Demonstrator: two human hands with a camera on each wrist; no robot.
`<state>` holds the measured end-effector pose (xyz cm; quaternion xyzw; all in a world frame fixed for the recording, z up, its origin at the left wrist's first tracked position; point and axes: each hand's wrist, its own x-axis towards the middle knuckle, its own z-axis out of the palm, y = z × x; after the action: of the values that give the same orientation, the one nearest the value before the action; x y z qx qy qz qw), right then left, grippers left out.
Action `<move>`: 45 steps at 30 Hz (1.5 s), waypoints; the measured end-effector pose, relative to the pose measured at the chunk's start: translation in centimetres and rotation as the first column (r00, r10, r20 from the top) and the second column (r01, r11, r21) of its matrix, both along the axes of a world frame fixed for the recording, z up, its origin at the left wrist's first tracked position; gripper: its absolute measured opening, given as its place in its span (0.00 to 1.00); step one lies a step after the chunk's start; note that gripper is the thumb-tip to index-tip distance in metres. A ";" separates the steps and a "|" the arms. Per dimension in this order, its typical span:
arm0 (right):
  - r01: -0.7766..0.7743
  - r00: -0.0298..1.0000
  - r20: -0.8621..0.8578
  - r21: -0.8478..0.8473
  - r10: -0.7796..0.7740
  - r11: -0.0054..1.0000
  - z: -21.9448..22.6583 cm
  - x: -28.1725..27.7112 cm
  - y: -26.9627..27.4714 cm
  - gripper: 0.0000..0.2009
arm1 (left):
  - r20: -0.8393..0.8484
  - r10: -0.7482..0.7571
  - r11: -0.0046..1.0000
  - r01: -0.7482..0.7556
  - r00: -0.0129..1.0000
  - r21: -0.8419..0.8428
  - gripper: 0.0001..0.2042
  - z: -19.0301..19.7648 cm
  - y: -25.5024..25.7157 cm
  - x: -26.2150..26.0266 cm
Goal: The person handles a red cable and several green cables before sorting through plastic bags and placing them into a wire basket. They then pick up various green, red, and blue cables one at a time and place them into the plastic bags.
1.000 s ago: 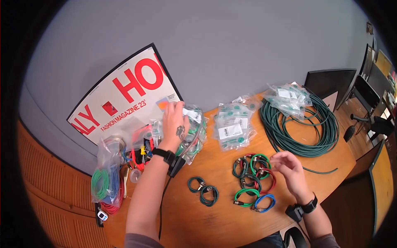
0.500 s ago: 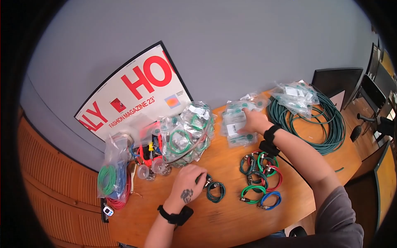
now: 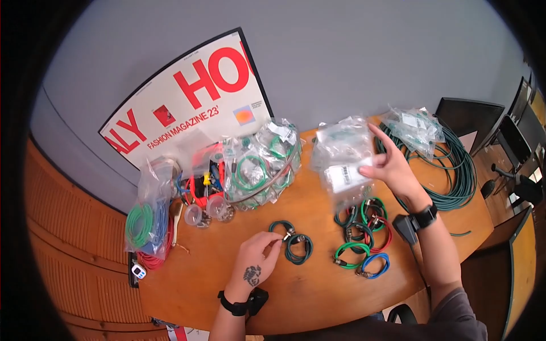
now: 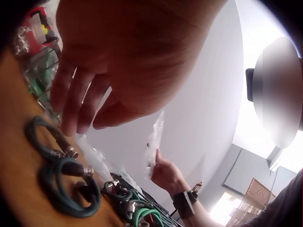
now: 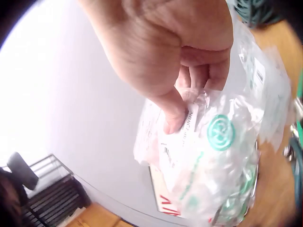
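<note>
Crumpled clear plastic packaging with a white barcode label (image 3: 348, 177) is held above the brown wooden counter (image 3: 227, 295), just to the left of the right hand (image 3: 396, 170). It is gripped by that hand at one edge, and most of it is spread leftward and toward the person's side from the fingers. A round green mark is shown on it in the right wrist view. Its long axis cannot be told for certain, as it is creased and blurred, nor can it be told whether one layer or several are held. The right grip is closed on the packaging, with the thumb pressed over the label side; in the head view the index finger is stretched away from the edge.

The packaging is much nearer to the right hand than to the left hand (image 3: 253, 258), which is placed low over the counter. The left fingers are bent loosely downward, and nothing is seen to be held by them. Just beside their tips, on the right, two small dark green cable coils with metal connectors (image 3: 298, 249) are laid; whether the nearer one is touched cannot be told.

On the person's side of the packaging, a cluster of short green, red and blue looped cables (image 3: 351, 256) is laid out. Farther right, a large dark green cable coil (image 3: 455, 170) is partly covered by other clear bags (image 3: 412, 129). To the left of the packaging, bagged green cables (image 3: 253, 173) are heaped by a red-lettered poster (image 3: 196, 94).
</note>
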<state>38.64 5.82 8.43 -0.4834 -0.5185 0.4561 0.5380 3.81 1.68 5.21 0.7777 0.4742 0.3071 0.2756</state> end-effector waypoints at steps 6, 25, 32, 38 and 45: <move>-0.257 0.882 -0.435 -0.125 0.180 0.958 -2.6 -2.5 -4.8 0.44 | -0.179 0.030 0.992 -0.052 0.983 -0.119 0.10 -2.4 -1.4 1.1; -0.231 0.860 -0.491 -0.128 0.140 0.965 -5.3 -4.6 -6.9 0.34 | 0.151 0.180 0.938 -0.123 0.972 -0.325 0.10 -0.4 -2.6 1.3; -0.182 0.916 -0.383 -0.135 0.118 0.974 -5.3 -5.1 -7.1 0.32 | 0.582 0.265 0.930 -0.046 0.769 -0.364 0.10 4.1 -4.1 1.8; -0.242 0.876 -0.453 -0.119 0.164 0.963 -5.5 -5.2 -7.0 0.31 | 0.558 0.269 0.886 0.026 0.785 -0.463 0.09 3.5 -3.5 1.9; -0.275 0.820 -0.552 -0.146 0.153 0.950 -5.7 -5.4 -7.1 0.28 | 0.570 0.304 0.889 -0.012 0.763 -0.458 0.08 3.7 -3.0 1.9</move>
<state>33.23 -1.26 2.77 -0.3319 -0.3459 0.6845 0.5493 5.72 -1.29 8.88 0.5065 0.4759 0.4592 0.5533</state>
